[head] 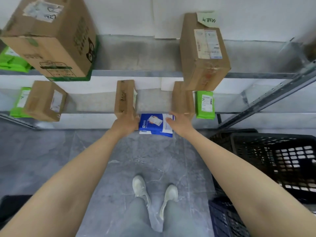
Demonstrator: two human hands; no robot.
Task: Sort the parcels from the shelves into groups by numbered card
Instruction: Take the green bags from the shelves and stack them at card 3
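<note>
My left hand (127, 124) grips the near end of a narrow upright cardboard box (125, 98) on the middle shelf (153, 101). My right hand (179, 122) touches the near end of a second brown box (183, 100) further right, thumb spread out to the left; its fingertips are hidden against the box. A blue and white parcel (154, 125) lies lower down between my two hands. Further parcels on the shelves are a large printed carton (51, 41), a tall labelled box (203, 53), a small box (45, 101) and a green mailer (205, 105).
More green mailers (12, 60) lie at the far left. A black plastic crate (282, 161) stands on the floor at my right, with a dark blue crate (225, 218) nearer me. A metal shelf upright (266, 100) slants at the right. Grey tiled floor (85, 159) lies below.
</note>
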